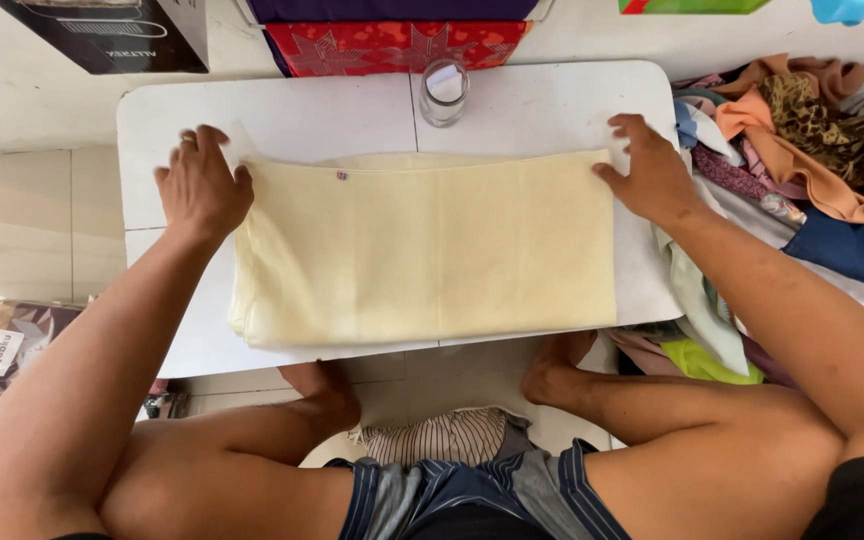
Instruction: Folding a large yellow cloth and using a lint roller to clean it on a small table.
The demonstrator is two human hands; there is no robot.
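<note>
Folded cream cloth (427, 250): flat on white bench (282, 115), long axis left–right. Left hand (200, 185) and right hand (647, 170), fingers spread, flat, pressing its far corners. Glass jar (444, 92) just beyond.

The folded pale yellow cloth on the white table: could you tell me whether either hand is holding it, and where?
Both rest on the folded pale yellow cloth: left hand at its far left corner, right hand at its far right corner, pressing flat, not lifting.

The folded cloth (422, 250) is pale yellow on a white desk (282, 115). Behind it lies red star-patterned fabric (392, 45); a leopard-print garment (842, 125) tops the heap.
</note>
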